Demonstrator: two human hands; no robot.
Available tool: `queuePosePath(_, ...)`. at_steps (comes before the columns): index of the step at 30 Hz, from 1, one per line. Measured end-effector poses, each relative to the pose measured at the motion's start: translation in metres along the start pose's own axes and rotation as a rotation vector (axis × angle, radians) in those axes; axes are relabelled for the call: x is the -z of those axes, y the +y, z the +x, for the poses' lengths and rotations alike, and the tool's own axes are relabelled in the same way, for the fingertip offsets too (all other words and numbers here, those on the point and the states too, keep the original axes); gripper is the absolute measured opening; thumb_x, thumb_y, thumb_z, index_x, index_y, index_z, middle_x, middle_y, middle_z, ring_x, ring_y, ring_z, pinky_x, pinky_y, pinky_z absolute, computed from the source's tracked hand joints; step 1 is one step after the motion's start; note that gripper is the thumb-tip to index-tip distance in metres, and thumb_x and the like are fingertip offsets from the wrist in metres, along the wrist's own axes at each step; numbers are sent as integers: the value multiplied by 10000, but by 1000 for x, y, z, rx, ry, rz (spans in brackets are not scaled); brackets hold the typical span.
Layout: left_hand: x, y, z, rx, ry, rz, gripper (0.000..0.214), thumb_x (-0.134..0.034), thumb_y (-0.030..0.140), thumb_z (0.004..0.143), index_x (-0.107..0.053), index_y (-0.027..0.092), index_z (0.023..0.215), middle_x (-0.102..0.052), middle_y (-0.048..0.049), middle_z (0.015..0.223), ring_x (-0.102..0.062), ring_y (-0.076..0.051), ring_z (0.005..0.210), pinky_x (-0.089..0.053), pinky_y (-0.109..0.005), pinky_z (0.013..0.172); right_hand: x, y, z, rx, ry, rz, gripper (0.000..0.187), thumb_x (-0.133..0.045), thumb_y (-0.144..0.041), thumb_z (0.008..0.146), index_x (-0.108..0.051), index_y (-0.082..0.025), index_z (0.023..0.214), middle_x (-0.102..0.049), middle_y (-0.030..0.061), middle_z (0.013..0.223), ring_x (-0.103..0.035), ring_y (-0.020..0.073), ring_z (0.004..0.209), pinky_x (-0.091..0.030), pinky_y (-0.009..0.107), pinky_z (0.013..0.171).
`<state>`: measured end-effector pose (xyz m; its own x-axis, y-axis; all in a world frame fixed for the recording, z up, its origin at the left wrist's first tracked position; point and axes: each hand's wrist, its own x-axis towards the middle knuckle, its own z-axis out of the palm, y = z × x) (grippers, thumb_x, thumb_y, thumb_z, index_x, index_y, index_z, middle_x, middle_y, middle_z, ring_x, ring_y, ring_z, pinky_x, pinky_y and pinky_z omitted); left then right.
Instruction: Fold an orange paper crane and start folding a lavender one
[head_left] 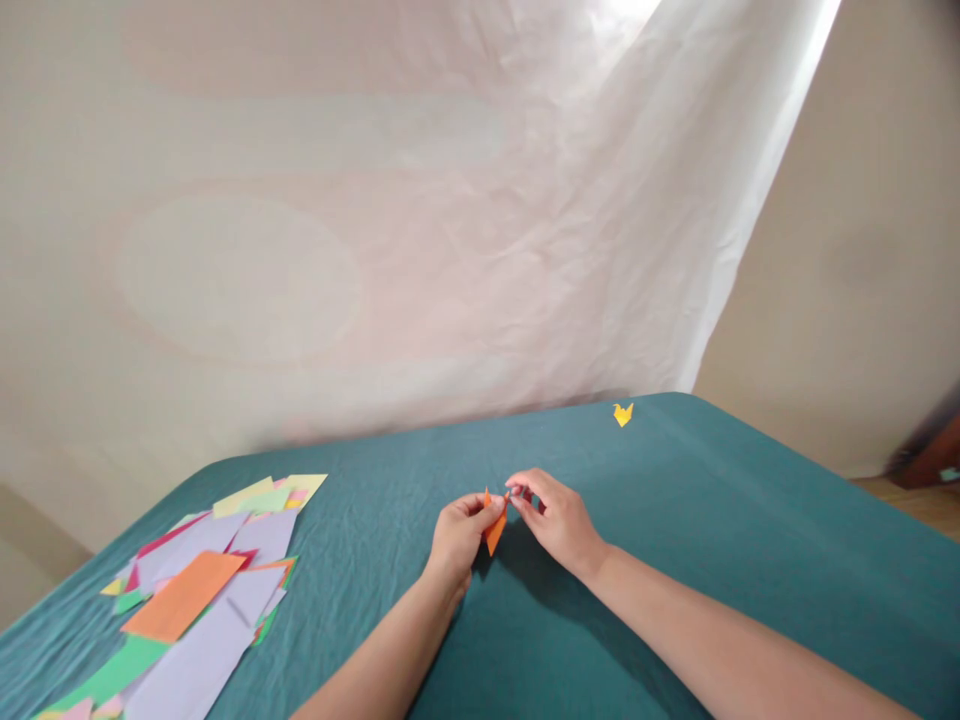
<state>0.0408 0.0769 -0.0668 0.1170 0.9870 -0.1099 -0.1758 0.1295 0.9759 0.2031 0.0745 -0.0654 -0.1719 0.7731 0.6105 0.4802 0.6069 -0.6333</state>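
Observation:
A small folded orange paper piece is held above the teal cloth-covered table, near its middle. My left hand pinches the piece from the left side. From the right, my right hand pinches its upper tip with thumb and forefinger. Both hands are closed on the paper. The piece is pointed at its lower end, and its folds are partly hidden by my fingers.
A loose pile of coloured paper sheets, lilac, orange, green, pink and yellow, lies at the table's left front. A small folded yellow paper figure sits near the far edge. A white sheet hangs behind the table.

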Motion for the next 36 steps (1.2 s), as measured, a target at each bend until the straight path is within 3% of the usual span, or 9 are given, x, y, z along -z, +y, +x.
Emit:
queuePosePath(8,0,-1,0,-30,20,47,362,-784,457,625,-698,120,724,-613,-6,590,-491,-85,503,-365,-190,494,2,-1,2,58,-31,-46,96,-534,-247,915,-616,-218,874,-629,20,813,-590,162,757,-450,266,729)
queuePosePath(20,2,0,1,-51,26,112,420,-768,515,622,-694,118,736,-613,-23,618,-502,-99,515,-367,-197,499,3,-2,1,103,-49,-111,149,-484,-238,939,-633,-237,950,-657,45,890,-602,180,826,-458,282,761)
queuePosePath(36,-3,2,0,-154,82,264,359,-730,480,651,-698,125,701,-552,13,513,-421,-87,444,-293,-198,438,6,-7,0,128,-51,-160,105,-495,-188,895,-595,-214,881,-640,52,844,-594,186,802,-455,289,744)
